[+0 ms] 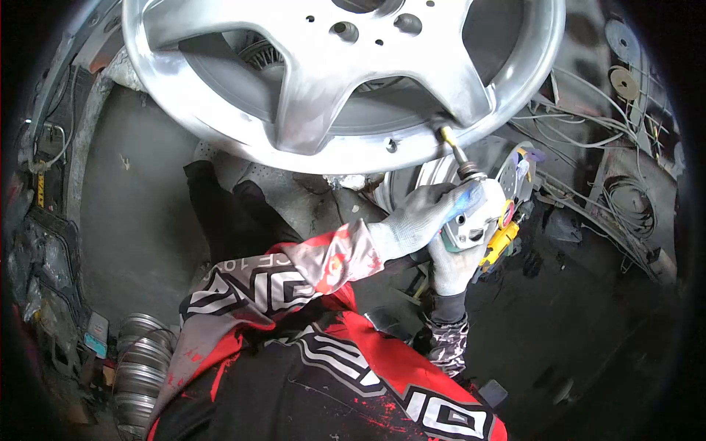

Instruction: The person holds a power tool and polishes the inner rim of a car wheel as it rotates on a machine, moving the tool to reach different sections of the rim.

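A large silver alloy wheel [316, 44] with broad spokes fills the top of the view. My gloved left hand [415, 220] is closed round the front of a rotary power tool [474, 217]. Below it, my gloved right hand [452, 266] grips the same tool's body from underneath. The tool's thin shaft points up and left, and its dark, blurred tip is at the inner edge of the rim's lower right part, near a spoke end. Fingers of both gloves are partly hidden by the tool.
Stacked metal rims [140, 367] stand at the lower left. Behind the tool are another wheel and a yellow tool [500, 244]. Loose cables [629, 206] hang and coil at the right. Dark clutter lines the left edge. My dark-clad legs are below the wheel.
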Available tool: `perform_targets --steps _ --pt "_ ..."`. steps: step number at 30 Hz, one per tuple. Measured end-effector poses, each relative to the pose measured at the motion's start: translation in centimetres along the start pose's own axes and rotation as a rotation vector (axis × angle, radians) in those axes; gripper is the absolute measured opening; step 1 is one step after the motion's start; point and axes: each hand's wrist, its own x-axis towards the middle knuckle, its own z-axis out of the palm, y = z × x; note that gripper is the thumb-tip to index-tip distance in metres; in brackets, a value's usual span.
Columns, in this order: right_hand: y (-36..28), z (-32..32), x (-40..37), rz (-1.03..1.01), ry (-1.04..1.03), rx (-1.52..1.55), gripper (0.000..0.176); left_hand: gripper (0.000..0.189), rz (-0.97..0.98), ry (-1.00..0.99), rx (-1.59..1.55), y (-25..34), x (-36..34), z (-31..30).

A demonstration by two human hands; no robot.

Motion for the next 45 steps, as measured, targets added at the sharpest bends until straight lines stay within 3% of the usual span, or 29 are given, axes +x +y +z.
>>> perform_targets --steps 8,13,17,18,21,23,25,27,30,32,35,37,38,39,41,42,45 --pt "-0.8 0.1 -1.3 0.018 -0.148 -0.029 0.092 0.054 0.056 0.149 -0.153 -1.0 -2.6 0.9" --pt "-1.1 -1.9 0.0 -0.023 -0.026 0.046 0.1 0.06 -0.105 0.038 0.206 2.8 -0.3 2.8" --pt "-0.6 -2.3 -0.3 0.093 -0.091 0.112 0.095 0.057 -0.057 0.102 0.163 0.8 0.1 3.0" --pt "-0.8 -1.7 -0.9 -0.004 -0.069 0.084 0.094 0.054 -0.083 0.117 0.183 1.0 -0.7 2.8" --pt "0.7 -1.6 -1.8 0.014 -0.141 0.027 0.099 0.051 -0.039 0.133 -0.002 0.2 -2.5 2.5" --pt "0.9 -1.8 -1.5 0.016 -0.157 -0.041 0.101 0.051 -0.027 0.119 0.051 0.2 -2.1 2.6" --pt "0.7 -1.8 -0.8 0.024 -0.09 0.101 0.1 0.051 -0.012 0.1 0.102 1.0 -1.4 2.6" --pt "0.3 -1.7 -0.4 0.027 -0.03 0.127 0.099 0.052 -0.151 0.0 0.222 3.7 -0.7 3.2" --pt "-0.4 -1.1 -0.5 0.066 -0.074 0.119 0.098 0.053 -0.049 0.062 0.149 1.5 -0.9 2.2" --pt "0.8 -0.8 -1.1 -0.041 -0.143 -0.055 0.097 0.052 0.051 0.117 -0.051 1.2 -2.7 2.3" --pt "1.3 -0.7 -1.5 -0.106 -0.192 -0.164 0.096 0.05 0.072 0.104 -0.036 -0.3 -3.1 1.0" --pt "1.7 -0.3 -1.1 0.068 -0.12 0.092 0.097 0.05 0.033 0.069 0.039 0.1 -2.4 0.3" --pt "0.6 0.5 -0.3 0.361 -0.031 0.46 0.098 0.049 -0.004 0.027 0.117 0.3 -2.0 0.1" --pt "0.7 0.6 -0.7 0.357 -0.032 0.459 0.098 0.049 0.0 0.026 0.117 0.2 -2.1 0.1" --pt "2.0 0.6 -1.7 0.001 -0.094 0.015 0.097 0.05 0.085 0.049 0.012 -0.2 -2.6 -0.1" --pt "3.1 1.8 -1.3 0.053 -0.111 0.109 0.098 0.05 0.056 0.098 -0.029 -0.4 -3.2 -0.2" --pt "3.1 1.2 -2.6 -0.043 -0.197 0.063 0.098 0.049 0.111 0.175 -0.059 -0.5 -4.8 0.1"
